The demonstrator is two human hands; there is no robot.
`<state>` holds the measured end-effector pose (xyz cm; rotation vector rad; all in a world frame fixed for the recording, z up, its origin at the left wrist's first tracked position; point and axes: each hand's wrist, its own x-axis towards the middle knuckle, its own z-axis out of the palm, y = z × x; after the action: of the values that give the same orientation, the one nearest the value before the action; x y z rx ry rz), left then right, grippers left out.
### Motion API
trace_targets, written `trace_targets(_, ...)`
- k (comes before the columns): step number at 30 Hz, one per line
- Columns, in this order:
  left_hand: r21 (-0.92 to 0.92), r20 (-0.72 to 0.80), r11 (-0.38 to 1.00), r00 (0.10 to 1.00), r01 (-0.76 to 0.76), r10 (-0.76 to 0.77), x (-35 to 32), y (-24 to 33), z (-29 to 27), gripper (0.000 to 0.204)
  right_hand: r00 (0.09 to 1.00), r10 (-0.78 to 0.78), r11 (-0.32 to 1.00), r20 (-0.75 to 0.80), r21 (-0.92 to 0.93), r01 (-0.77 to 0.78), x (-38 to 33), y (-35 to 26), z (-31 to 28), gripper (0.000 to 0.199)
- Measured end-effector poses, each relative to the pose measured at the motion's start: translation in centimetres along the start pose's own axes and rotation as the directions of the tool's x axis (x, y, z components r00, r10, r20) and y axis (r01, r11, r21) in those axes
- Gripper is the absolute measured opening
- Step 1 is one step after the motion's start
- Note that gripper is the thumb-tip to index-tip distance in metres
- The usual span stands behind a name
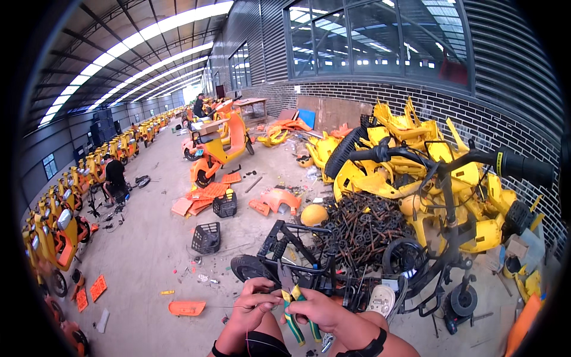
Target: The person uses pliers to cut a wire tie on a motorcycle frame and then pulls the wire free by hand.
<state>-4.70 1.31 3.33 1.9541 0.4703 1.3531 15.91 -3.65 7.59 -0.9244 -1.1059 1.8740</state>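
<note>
My right hand (pixel 324 310) is closed round a pair of pliers (pixel 294 297) with green and yellow handles, its grey jaws pointing up and away from me. Close beside it, my left hand (pixel 251 306) pinches a thin wire, which trails off to the left and below the fingers. Both hands are low in the head view, above my knees. Just past them lies a stripped black scooter frame (pixel 300 247) with a wheel (pixel 251 268) at its left. Its black handlebar (pixel 476 157) rises at the right.
A heap of rusty metal parts (pixel 369 232) and a pile of yellow body panels (pixel 410 131) stand against the brick wall. Black baskets (pixel 206 238) and orange panels (pixel 205 196) lie on the floor. A power drill (pixel 457 312) stands at right. Two people work farther off, among scooters.
</note>
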Motion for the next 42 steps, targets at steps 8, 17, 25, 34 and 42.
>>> trace_targets(8,-0.386,-0.209,0.886,0.911,0.257,-0.355,0.2,-0.2,-0.1,0.028,1.000,0.017,0.998,-0.015,-0.060,-0.018,0.0,-0.5,-0.6,0.052)
trace_targets(17,-0.377,-0.254,0.827,0.812,0.418,-0.526,1.1,0.6,0.1,0.021,0.983,0.055,0.996,-0.173,-0.063,-0.066,0.7,0.1,-2.4,0.047)
trace_targets(25,-0.198,-0.144,0.892,0.888,0.406,-0.436,-0.5,0.5,0.8,0.022,0.954,-0.176,0.971,-0.242,-0.200,0.128,1.2,1.0,-1.6,0.045)
trace_targets(34,-0.138,-0.070,0.825,0.825,0.548,-0.560,-0.7,3.4,1.2,0.025,0.952,-0.144,0.982,-0.269,-0.156,0.104,1.2,1.3,-2.1,0.051)
trace_targets(42,-0.180,-0.307,0.877,0.822,0.444,-0.479,0.5,1.6,2.3,0.020,0.964,-0.129,0.972,-0.234,-0.222,0.076,1.1,0.4,-4.2,0.043)
